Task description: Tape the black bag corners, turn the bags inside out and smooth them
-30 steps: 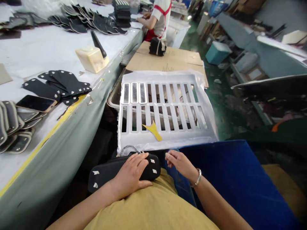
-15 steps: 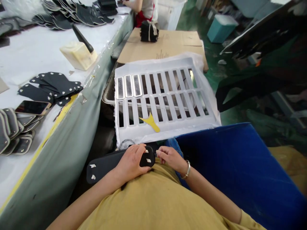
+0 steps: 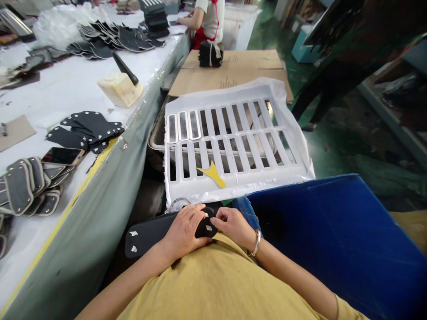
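A long black panel (image 3: 148, 238) with rounded ends lies across my lap, small whitish tabs showing near both of its ends. My left hand (image 3: 185, 229) grips it near the right end, thumb on the near edge and fingers over the top. At that same end, my right hand (image 3: 235, 226) is closed in a pinch, its fingertips against the panel's edge beside a tab. What sits between those fingertips is too small to make out. Just beyond my hands, a yellow forked piece (image 3: 213, 173) rests on a white slotted tray (image 3: 240, 175).
Three silver-black plates (image 3: 183, 126) fill slots of the tray. To the right stands a blue bin (image 3: 320, 222). On the left table (image 3: 80, 84) are black pieces (image 3: 90, 126), a phone (image 3: 63, 155) and a block with a dark handle (image 3: 118, 91). A person stands at upper right; another works at the back.
My right hand has shifted slightly left, from just off the panel's right end onto its edge. The left hand keeps its grip. At upper right a person has stepped into fuller view.
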A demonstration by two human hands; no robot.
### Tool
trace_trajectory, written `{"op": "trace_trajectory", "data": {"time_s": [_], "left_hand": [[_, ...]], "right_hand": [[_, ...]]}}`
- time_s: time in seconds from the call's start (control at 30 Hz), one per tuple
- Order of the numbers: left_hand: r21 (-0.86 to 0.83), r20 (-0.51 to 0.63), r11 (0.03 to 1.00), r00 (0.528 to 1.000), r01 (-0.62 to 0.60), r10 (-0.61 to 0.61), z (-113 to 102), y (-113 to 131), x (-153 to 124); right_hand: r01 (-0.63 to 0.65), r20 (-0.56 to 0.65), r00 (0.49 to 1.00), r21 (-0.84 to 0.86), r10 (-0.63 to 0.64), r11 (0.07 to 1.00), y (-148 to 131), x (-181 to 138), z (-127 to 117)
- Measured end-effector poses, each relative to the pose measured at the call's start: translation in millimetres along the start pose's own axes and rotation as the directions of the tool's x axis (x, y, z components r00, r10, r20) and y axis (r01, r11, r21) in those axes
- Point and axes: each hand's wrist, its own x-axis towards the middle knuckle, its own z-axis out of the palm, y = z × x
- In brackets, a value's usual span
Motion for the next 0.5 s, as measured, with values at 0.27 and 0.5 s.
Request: {"op": "trace_trajectory", "data": {"time_s": [0.27, 0.5], "left_hand": [[0.029, 0.01, 1.0, 1.0, 0.004, -0.004, -1.2, 2.2, 4.8], [0.062, 0.008, 0.998, 1.0, -0.025, 0.025, -11.1, -2.0, -10.5]], "right_hand": [[-0.005, -0.058, 0.998, 0.068, 0.009, 0.998, 2.6, 6.1, 9.8], [0.054, -0.133, 0.99, 0.059, -0.046, 0.997, 1.0, 3.1, 15.8]]}}
